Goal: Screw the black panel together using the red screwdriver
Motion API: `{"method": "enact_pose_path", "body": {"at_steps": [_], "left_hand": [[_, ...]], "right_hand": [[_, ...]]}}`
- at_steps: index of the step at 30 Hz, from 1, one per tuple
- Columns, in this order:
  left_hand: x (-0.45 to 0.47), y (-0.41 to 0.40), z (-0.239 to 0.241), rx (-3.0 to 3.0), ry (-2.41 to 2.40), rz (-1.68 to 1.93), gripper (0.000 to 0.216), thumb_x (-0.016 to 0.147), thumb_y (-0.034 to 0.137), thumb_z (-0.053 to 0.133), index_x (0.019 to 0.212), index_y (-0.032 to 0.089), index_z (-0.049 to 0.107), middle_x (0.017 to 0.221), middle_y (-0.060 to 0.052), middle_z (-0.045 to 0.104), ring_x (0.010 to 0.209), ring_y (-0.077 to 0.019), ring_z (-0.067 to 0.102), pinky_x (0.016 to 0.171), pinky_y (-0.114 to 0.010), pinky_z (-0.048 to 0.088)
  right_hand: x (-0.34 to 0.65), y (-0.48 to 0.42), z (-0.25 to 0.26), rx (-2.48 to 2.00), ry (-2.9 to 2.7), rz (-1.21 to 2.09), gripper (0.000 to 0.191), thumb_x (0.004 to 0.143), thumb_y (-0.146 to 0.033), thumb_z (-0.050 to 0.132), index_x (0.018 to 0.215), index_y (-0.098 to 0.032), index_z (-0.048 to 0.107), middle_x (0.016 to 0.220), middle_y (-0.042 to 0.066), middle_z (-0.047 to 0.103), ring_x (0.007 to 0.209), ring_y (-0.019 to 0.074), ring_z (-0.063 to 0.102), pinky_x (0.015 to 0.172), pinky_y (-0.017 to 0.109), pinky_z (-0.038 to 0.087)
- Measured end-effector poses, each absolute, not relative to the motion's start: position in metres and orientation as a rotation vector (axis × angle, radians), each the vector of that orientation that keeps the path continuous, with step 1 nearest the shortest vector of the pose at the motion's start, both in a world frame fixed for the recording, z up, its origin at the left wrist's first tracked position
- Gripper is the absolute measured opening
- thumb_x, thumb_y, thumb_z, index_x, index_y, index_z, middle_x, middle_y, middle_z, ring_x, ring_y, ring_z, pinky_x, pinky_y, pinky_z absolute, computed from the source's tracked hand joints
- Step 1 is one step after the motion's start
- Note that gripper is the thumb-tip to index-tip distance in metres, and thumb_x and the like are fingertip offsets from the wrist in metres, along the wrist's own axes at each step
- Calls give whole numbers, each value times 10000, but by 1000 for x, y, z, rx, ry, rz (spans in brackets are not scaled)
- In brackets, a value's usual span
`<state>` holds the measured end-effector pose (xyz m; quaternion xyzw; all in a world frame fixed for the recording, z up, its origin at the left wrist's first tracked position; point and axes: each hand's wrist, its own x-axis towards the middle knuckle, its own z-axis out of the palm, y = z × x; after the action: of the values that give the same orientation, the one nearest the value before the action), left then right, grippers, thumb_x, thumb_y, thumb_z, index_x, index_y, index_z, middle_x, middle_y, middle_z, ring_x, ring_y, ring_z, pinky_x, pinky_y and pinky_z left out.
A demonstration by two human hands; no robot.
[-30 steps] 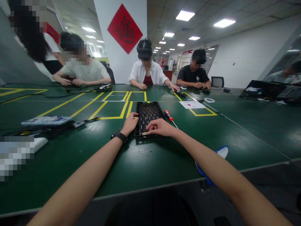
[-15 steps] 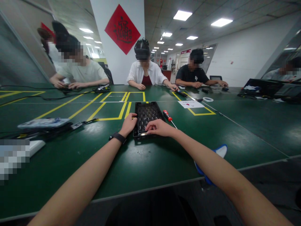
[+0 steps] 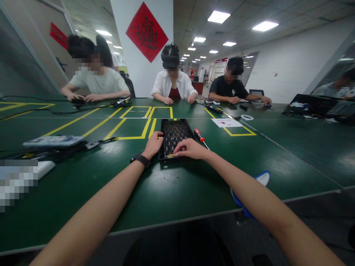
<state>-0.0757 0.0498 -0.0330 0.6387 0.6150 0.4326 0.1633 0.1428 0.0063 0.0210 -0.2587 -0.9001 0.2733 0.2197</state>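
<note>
A black open plastic casing point(image 3: 177, 127) lies on the green table, its floor covered with rows of small posts. My left hand point(image 3: 153, 145) grips the casing's left wall, thumb at the rim. Over the near right part of the casing is my right hand point(image 3: 190, 149), its thumb and fingers pinched together just above the floor. Beside those fingertips, along the near wall, lies a small yellowish strip point(image 3: 169, 156). Whether the fingers hold it or only touch it is hidden. To the right of the casing rests a screwdriver point(image 3: 199, 135) with a red and black handle.
Cables and a pale blue flat box point(image 3: 55, 140) lie at the left, near a white object point(image 3: 46, 170). A printed sheet point(image 3: 226, 122) and a white ring point(image 3: 246, 117) are farther right. A blue-and-white object point(image 3: 262, 178) lies beyond my right forearm. Several people sit opposite.
The strip by my right fingertips looks yellowish now, where it looked whitish before. Both my hands stay almost in place. The person opposite has drawn a hand back from the black tool.
</note>
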Motion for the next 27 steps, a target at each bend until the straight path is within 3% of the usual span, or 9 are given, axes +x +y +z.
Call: {"method": "enact_pose_path", "body": {"at_steps": [7,27], "left_hand": [[-74,48,-31,1800,1753,1237,372,717,184,422,1062,169,560,1116,-80,610,1008,-204,566,919,-335,435],[-76,51,-33,1813,1734,1245,372,718,195,419,1061,154,556,1089,-97,615,1016,-219,568,911,-345,444]], "right_hand": [[142,8,17,-725,-2466,914,257,751,-320,649,893,-109,680,742,30,638,637,93,533,602,208,407],[142,6,17,-734,-2433,925,254,746,-308,657,914,-117,666,764,31,646,659,94,543,611,207,413]]}}
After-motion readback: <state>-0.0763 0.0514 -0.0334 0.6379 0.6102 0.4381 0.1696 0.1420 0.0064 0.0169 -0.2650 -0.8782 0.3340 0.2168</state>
